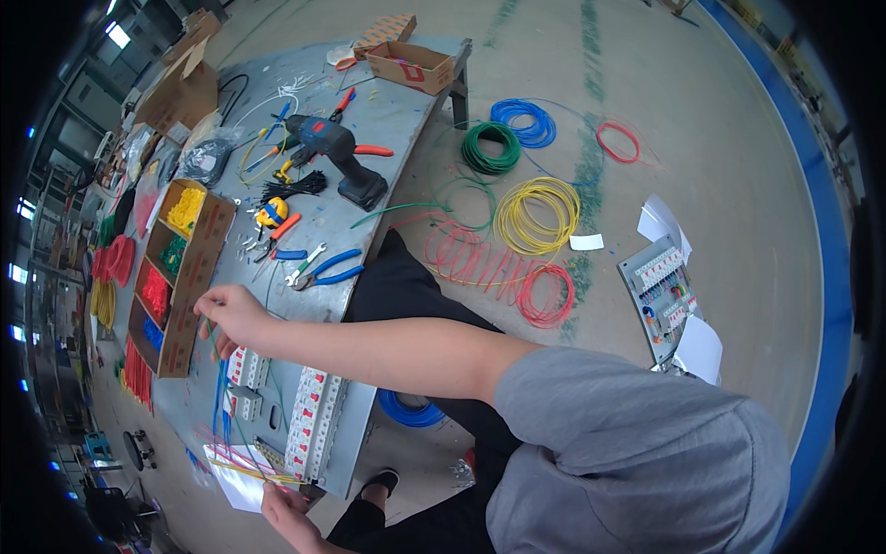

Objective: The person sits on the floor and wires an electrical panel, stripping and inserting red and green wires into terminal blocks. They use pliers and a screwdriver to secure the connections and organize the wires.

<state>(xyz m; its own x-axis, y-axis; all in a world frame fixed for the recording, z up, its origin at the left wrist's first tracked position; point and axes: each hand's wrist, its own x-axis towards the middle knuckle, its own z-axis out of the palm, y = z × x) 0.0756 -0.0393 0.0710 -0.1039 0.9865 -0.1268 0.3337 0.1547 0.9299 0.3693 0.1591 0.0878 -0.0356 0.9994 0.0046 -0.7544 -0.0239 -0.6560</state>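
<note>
My right hand (231, 319) is raised over the panel beside the divided cardboard box, its fingers pinched on a thin green wire (242, 432). That wire runs down toward my left hand (291, 517), whose fingers are closed on its lower part near the table's corner. Between my hands lies a metal panel with a long row of white circuit breakers (309, 425) with red switches. A shorter breaker row (247, 367) sits under my right hand. Blue wires (221, 402) hang beside it. Yellow wires (249, 466) cross a white paper sheet (238, 489) close to my left hand.
The divided box (198, 277) holds yellow, green, red and blue small parts. A cordless drill (337, 157), blue-handled pliers (328, 270) and a tape measure (272, 212) lie on the grey table (268, 74). Yellow (540, 214) and red wire coils (544, 295) and another breaker panel (657, 291) lie on the floor.
</note>
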